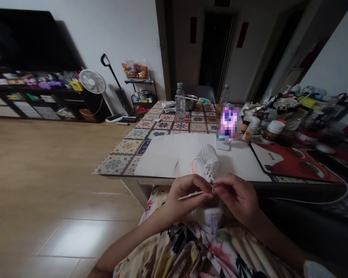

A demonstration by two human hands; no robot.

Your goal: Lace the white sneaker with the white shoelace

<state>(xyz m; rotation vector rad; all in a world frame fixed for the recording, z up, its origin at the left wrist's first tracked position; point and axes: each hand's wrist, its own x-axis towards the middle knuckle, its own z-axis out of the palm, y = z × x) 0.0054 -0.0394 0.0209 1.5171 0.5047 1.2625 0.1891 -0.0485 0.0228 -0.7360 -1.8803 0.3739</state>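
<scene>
A white lace-up shoe (208, 158) with an orange patch on its side rests with its toe on a white sheet (162, 154) and its heel toward my lap. A purple tab (213, 224) shows at the heel. Over the shoe's opening, my left hand (191, 190) pinches a white shoelace (191, 195), whose end sticks out to the left. Close against it, my right hand (234, 193) is closed at the fingertips on the same lace. The fingers of both hands nearly meet, and they hide part of the lacing.
Beyond the shoe, a blurred screen (229, 121) stands on a white stand (222, 145). A plastic bottle (180, 102) and a metal bowl (190, 103) sit farther back. To the right lie a red board (295, 162), a white-lidded jar (274, 131) and clutter. A cable (313, 197) hangs at the right edge.
</scene>
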